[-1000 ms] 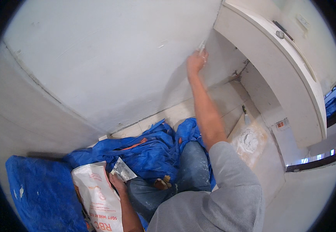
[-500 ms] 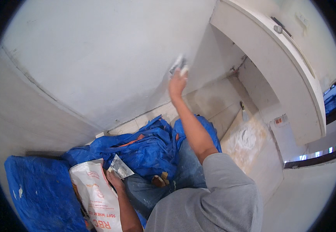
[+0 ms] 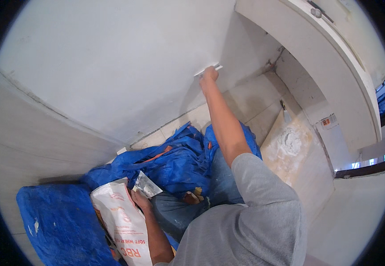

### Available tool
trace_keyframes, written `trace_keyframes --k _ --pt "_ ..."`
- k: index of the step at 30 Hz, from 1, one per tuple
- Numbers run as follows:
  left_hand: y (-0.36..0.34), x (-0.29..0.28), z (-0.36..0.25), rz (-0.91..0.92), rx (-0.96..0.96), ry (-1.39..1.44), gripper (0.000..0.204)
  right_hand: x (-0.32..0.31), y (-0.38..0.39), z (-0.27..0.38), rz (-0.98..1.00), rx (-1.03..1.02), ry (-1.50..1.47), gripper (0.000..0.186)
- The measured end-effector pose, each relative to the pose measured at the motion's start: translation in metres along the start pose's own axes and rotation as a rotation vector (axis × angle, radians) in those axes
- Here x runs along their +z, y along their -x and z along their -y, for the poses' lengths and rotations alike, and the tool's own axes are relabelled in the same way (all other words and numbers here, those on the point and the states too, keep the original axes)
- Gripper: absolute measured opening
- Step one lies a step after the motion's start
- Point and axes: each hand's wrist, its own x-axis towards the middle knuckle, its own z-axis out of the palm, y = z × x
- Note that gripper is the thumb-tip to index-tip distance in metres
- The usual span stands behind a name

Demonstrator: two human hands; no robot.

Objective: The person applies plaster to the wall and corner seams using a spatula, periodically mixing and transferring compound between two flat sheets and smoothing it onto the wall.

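Note:
My right hand [image 3: 209, 76] is closed around a flat, wide scraper [image 3: 217, 67]; its blade lies along the pale wall [image 3: 112, 57], roughly edge-on to me. Down by my left knee, my left hand [image 3: 141, 200] grips a square metal plate [image 3: 147, 185] smeared with whitish paste. My fingers are partly hidden behind that plate. A white sack [image 3: 123, 217] with orange print is right beside my left forearm.
Crumpled blue tarp [image 3: 170, 162] covers the floor before my legs. A blue-wrapped bundle [image 3: 59, 221] stands at left. On the right, a board [image 3: 272, 153] bears white powder [image 3: 290, 141] and a putty knife [image 3: 285, 112]. A curved white ledge [image 3: 321, 57] overhangs the corner.
My right hand has turned the scraper from tilted upright to nearly level against the wall. The left hand keeps its hold on the plate. The whole view has shifted slightly.

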Motion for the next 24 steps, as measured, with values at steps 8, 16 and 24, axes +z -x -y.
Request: trace_keyframes --k 8,16,24 --pt "0.003 -0.001 0.008 -0.069 0.018 0.105 0.048 0.124 0.166 0.062 -0.125 -0.884 0.704 0.045" --pt "0.005 0.003 -0.012 -0.07 -0.025 0.136 0.041 0.016 0.175 -0.009 0.262 -1.404 0.694 0.042" --pt "-0.001 0.011 0.005 -0.079 0.022 0.196 0.033 0.001 0.037 -0.014 -0.041 0.04 -0.028 0.032"
